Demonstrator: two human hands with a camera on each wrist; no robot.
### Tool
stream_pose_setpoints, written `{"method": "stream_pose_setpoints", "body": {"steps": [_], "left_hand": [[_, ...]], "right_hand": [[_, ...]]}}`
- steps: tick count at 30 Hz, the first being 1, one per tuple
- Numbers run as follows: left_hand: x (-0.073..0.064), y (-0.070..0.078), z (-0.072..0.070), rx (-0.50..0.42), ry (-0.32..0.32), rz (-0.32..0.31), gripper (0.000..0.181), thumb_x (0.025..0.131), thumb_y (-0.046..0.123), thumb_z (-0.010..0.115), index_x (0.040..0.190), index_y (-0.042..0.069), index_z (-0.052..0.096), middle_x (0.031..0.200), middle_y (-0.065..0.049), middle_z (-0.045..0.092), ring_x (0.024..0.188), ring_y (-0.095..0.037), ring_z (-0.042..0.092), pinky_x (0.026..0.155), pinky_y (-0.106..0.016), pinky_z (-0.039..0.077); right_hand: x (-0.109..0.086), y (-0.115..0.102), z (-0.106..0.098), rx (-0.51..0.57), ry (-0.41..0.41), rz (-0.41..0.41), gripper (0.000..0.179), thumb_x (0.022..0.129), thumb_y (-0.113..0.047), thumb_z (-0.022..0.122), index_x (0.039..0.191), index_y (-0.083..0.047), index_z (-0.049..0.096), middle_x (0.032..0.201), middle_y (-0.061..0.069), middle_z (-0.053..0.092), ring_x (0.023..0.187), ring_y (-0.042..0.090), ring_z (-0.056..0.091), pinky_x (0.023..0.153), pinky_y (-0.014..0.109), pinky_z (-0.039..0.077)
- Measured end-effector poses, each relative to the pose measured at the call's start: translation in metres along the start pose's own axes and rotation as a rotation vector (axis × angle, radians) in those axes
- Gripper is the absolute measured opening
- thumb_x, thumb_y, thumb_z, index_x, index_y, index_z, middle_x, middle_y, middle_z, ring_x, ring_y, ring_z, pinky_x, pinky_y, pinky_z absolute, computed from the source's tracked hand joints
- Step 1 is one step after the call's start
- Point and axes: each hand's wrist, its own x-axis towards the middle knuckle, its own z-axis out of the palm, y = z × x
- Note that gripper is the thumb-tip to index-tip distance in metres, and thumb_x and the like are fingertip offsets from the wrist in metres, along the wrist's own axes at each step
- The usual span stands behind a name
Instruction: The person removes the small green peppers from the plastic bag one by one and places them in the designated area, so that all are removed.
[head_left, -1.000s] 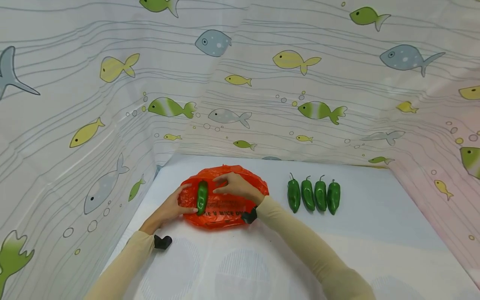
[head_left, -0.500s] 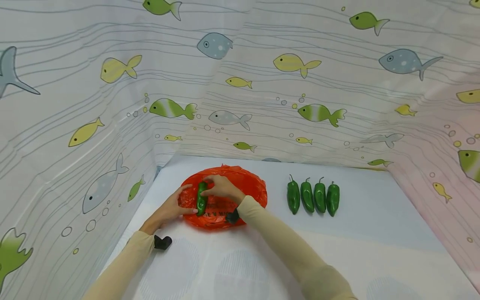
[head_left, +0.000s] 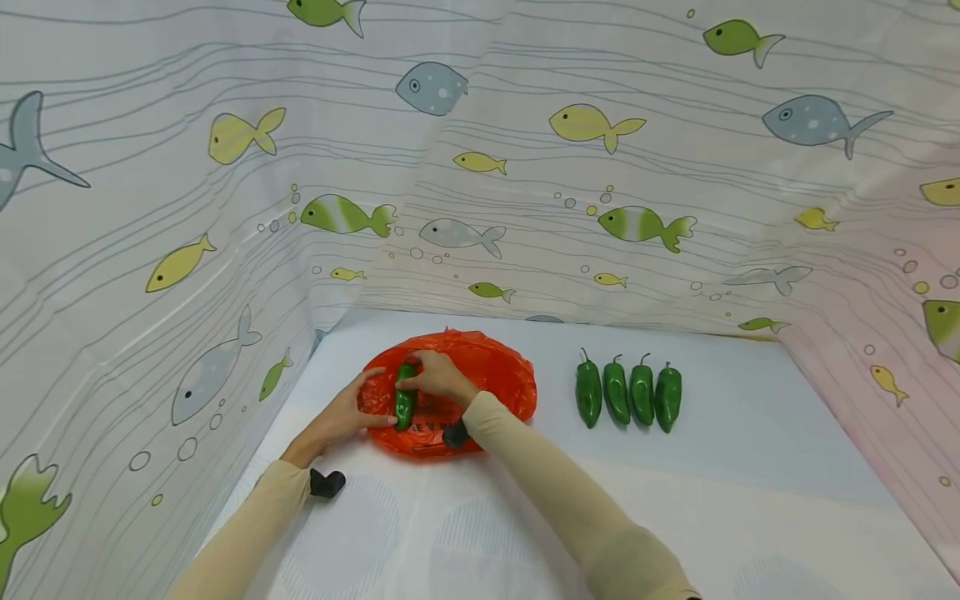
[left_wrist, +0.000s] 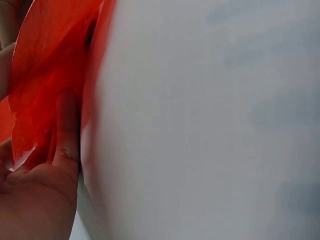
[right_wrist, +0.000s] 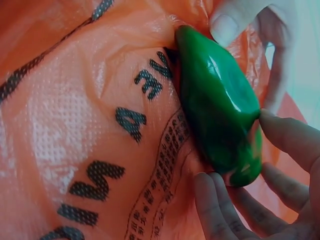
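Note:
A glossy green chili pepper [head_left: 405, 404] lies lengthwise over an orange-red plastic bag [head_left: 495, 367], which is spread out with black print on it. My right hand [head_left: 442, 375] holds the pepper by its far end; in the right wrist view its thumb and fingers [right_wrist: 290, 132] close around that end. My left hand [head_left: 345, 417] is at the bag's left edge with fingers spread along it. Its thumb [right_wrist: 225, 30] touches the near tip of the pepper. In the left wrist view, the left hand [left_wrist: 42, 180] lies against the red plastic.
Several more green peppers [head_left: 617, 392] stand in a row to the right of the bag, stems pointing away. Behind and on both sides rise curtains with fish prints [head_left: 525, 192]. A pale cloth [head_left: 750, 450] covers the table.
My right hand has moved left across the bag and taken hold of the pepper's far end. My left hand has stayed in place at the bag's left edge.

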Motion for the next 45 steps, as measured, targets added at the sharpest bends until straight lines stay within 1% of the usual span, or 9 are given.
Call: {"method": "stream_pose_setpoints", "body": {"steps": [4, 10, 15, 19, 25, 27, 35, 37, 45], "left_hand": [[0.0, 0.001, -0.001, 0.003, 0.004, 0.016, 0.1, 0.083, 0.028, 0.088, 0.161, 0.022, 0.026, 0.164, -0.022, 0.022, 0.147, -0.047, 0.023, 0.115, -0.072, 0.023], [0.0, 0.002, 0.0, 0.003, 0.005, 0.022, 0.1, 0.083, 0.027, 0.089, 0.161, 0.022, 0.027, 0.164, -0.022, 0.023, 0.147, -0.046, 0.025, 0.116, -0.07, 0.023], [0.0, 0.002, -0.001, 0.01, 0.006, 0.018, 0.1, 0.083, 0.028, 0.088, 0.161, 0.022, 0.026, 0.163, -0.022, 0.024, 0.146, -0.046, 0.027, 0.115, -0.07, 0.025], [0.0, 0.001, -0.001, 0.006, 0.004, 0.018, 0.1, 0.082, 0.028, 0.089, 0.161, 0.022, 0.027, 0.163, -0.022, 0.024, 0.146, -0.046, 0.027, 0.115, -0.07, 0.024], [0.001, 0.001, -0.002, 0.009, -0.002, 0.013, 0.101, 0.082, 0.029, 0.089, 0.161, 0.022, 0.026, 0.163, -0.021, 0.024, 0.147, -0.046, 0.026, 0.115, -0.07, 0.024], [0.001, 0.001, -0.002, 0.005, -0.003, 0.012, 0.101, 0.082, 0.029, 0.089, 0.161, 0.022, 0.025, 0.164, -0.021, 0.024, 0.147, -0.046, 0.026, 0.115, -0.07, 0.024], [0.001, -0.001, -0.002, -0.014, -0.004, 0.016, 0.102, 0.082, 0.028, 0.089, 0.161, 0.021, 0.025, 0.163, -0.022, 0.024, 0.146, -0.046, 0.027, 0.115, -0.069, 0.025], [0.001, 0.0, -0.002, -0.017, -0.005, 0.011, 0.102, 0.082, 0.028, 0.089, 0.161, 0.021, 0.025, 0.163, -0.022, 0.024, 0.146, -0.047, 0.027, 0.115, -0.069, 0.026], [-0.001, 0.001, -0.002, -0.028, -0.009, 0.008, 0.102, 0.083, 0.026, 0.088, 0.162, 0.02, 0.023, 0.163, -0.022, 0.024, 0.145, -0.047, 0.028, 0.114, -0.07, 0.027]], "right_hand": [[0.0, 0.0, 0.001, 0.039, 0.004, -0.006, 0.056, 0.094, -0.03, 0.077, 0.141, -0.007, 0.059, 0.124, 0.006, 0.065, 0.098, 0.017, 0.059, 0.08, 0.027, 0.057], [-0.002, 0.001, 0.001, 0.108, 0.022, 0.018, 0.055, 0.093, -0.026, 0.079, 0.14, -0.004, 0.06, 0.125, 0.009, 0.065, 0.098, 0.018, 0.06, 0.082, 0.029, 0.058], [-0.002, 0.002, 0.002, 0.167, 0.025, 0.035, 0.055, 0.09, -0.024, 0.083, 0.137, -0.004, 0.062, 0.122, 0.009, 0.066, 0.097, 0.019, 0.061, 0.078, 0.03, 0.059], [-0.002, 0.004, 0.003, 0.196, 0.033, 0.039, 0.055, 0.088, -0.022, 0.085, 0.135, -0.004, 0.064, 0.122, 0.009, 0.067, 0.096, 0.019, 0.063, 0.078, 0.031, 0.06], [-0.005, 0.006, 0.004, 0.215, 0.009, 0.07, 0.053, 0.088, -0.025, 0.085, 0.133, -0.004, 0.065, 0.108, 0.004, 0.065, 0.091, 0.019, 0.063, 0.078, 0.033, 0.061], [-0.005, 0.006, 0.004, 0.214, 0.001, 0.074, 0.053, 0.087, -0.026, 0.085, 0.132, -0.005, 0.066, 0.106, 0.003, 0.065, 0.088, 0.018, 0.063, 0.077, 0.033, 0.061], [-0.009, 0.007, -0.002, 0.298, -0.019, 0.072, 0.051, 0.085, -0.024, 0.087, 0.128, -0.005, 0.067, 0.106, 0.005, 0.066, 0.085, 0.02, 0.068, 0.075, 0.034, 0.062], [-0.011, 0.007, -0.004, 0.3, -0.021, 0.07, 0.05, 0.085, -0.024, 0.087, 0.127, -0.006, 0.068, 0.106, 0.004, 0.066, 0.086, 0.02, 0.068, 0.075, 0.034, 0.062], [-0.017, 0.006, -0.01, 0.33, -0.026, 0.022, 0.046, 0.085, -0.021, 0.087, 0.127, -0.011, 0.071, 0.119, 0.004, 0.065, 0.091, 0.019, 0.066, 0.076, 0.037, 0.062]]}}
